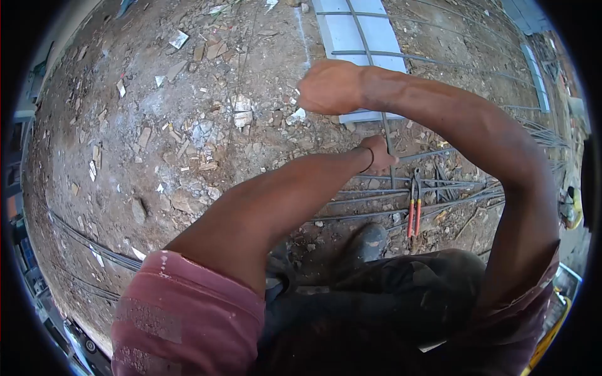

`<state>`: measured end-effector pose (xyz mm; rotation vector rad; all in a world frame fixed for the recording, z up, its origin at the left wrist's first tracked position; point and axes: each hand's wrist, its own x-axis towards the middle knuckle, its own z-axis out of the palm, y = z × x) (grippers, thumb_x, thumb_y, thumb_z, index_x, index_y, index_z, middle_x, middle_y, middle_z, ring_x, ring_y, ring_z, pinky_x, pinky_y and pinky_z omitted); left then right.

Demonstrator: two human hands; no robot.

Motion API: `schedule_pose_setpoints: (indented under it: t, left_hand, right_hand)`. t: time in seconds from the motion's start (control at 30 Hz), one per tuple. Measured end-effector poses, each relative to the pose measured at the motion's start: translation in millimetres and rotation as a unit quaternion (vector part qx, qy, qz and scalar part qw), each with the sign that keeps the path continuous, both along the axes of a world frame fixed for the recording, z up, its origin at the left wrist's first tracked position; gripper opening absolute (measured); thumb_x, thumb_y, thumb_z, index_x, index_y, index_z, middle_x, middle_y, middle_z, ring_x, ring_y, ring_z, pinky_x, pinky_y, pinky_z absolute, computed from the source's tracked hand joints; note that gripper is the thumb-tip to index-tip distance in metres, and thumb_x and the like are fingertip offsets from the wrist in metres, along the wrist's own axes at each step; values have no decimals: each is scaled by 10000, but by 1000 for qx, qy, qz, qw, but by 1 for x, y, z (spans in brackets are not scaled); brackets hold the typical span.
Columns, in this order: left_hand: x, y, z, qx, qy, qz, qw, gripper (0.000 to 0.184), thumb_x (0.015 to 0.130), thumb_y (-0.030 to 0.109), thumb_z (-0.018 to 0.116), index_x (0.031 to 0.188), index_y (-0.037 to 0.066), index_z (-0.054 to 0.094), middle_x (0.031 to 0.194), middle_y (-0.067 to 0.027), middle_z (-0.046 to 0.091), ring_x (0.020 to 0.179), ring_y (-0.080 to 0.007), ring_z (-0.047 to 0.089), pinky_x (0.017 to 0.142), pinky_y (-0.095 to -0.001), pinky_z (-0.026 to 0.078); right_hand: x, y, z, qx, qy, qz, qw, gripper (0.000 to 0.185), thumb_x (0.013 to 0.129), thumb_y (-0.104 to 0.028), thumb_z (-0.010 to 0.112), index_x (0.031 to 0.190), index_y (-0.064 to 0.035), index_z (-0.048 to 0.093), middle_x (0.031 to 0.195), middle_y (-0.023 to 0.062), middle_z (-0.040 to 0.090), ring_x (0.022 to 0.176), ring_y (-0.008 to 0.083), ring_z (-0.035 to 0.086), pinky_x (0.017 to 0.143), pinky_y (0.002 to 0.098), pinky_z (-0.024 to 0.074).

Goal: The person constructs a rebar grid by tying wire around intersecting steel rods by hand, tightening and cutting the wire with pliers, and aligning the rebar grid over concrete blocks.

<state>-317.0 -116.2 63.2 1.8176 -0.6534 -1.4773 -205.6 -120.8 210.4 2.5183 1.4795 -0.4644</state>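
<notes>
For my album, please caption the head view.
Left hand on a metal rod, right hand blurred ahead, red-handled pliers nearby.

A construction site is shown, apparently in the open air. Bare, earthy ground (pixel 157 116) is strewn with broken stone, dust and pale fragments (pixel 179 39). Long metal rods (pixel 351 52) are laid across one another in a loose grid, partly over a pale blue-white panel (pixel 342 31), and more are bunched to the right. Another bundle of rods (pixel 94 241) is stretched along the ground at lower left. Red-handled pincers (pixel 411 213) are rested among the rods.
</notes>
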Motion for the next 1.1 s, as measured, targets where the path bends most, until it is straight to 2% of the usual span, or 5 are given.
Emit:
schedule_pose_setpoints:
  t: [0.37,0.57,0.7,0.97,1.1]
  left_hand:
    - [6,4,-13,-71,98,-18,993,371,988,348,704,985,-22,699,797,-88,721,578,-111,618,505,-274,487]
    - [2,4,-13,-77,119,4,990,297,1031,283,650,998,-10,690,753,-77,707,526,-95,572,441,-253,407]
    - [-1,4,-10,-51,114,8,992,296,1038,278,639,997,-10,689,745,-75,699,519,-93,552,445,-247,389]
    - [-5,2,0,7,93,44,995,301,1041,287,635,971,-2,682,763,-75,704,542,-91,542,475,-246,393]
    - [-9,-2,7,18,85,35,996,317,1042,293,634,1000,-14,697,778,-78,714,552,-93,535,493,-255,405]
  right_hand:
    - [-207,-184,32,220,-167,-427,861,177,955,-154,614,1073,-39,680,903,169,715,905,378,702,791,484,552]
    - [-451,-251,-50,234,-217,-886,337,190,963,-176,638,891,-17,715,718,88,698,618,163,636,612,341,510]
    - [-551,-167,-137,292,-235,-915,149,136,940,-125,654,931,-15,735,738,84,697,660,173,643,655,333,523]
    - [-487,-121,-150,267,-358,-854,265,115,906,-22,664,1017,-12,695,902,183,690,794,372,676,753,419,540]
    - [-442,-168,-141,350,-367,-802,316,128,916,-11,679,1042,-15,698,871,163,674,807,286,685,752,361,543]
